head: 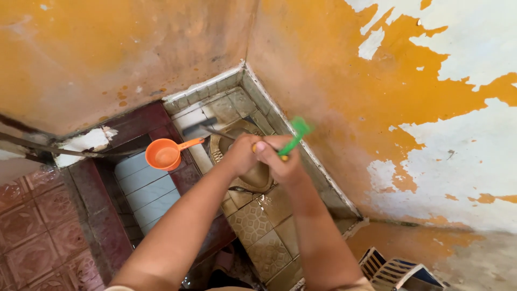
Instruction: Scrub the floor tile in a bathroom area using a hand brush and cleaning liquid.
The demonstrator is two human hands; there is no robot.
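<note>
Both my hands grip one long-handled brush over a squat toilet pan set in a tiled floor. My left hand holds the shaft lower down, my right hand holds it near the green handle end. The dark brush head reaches toward the far edge of the pan, near the corner. The shaft runs slanted from the green end down to the left.
An orange plastic dipper floats in a tiled water tank left of the pan. Peeling orange walls meet in the corner behind. A white slatted basket sits at the lower right. Patterned floor tiles lie near me.
</note>
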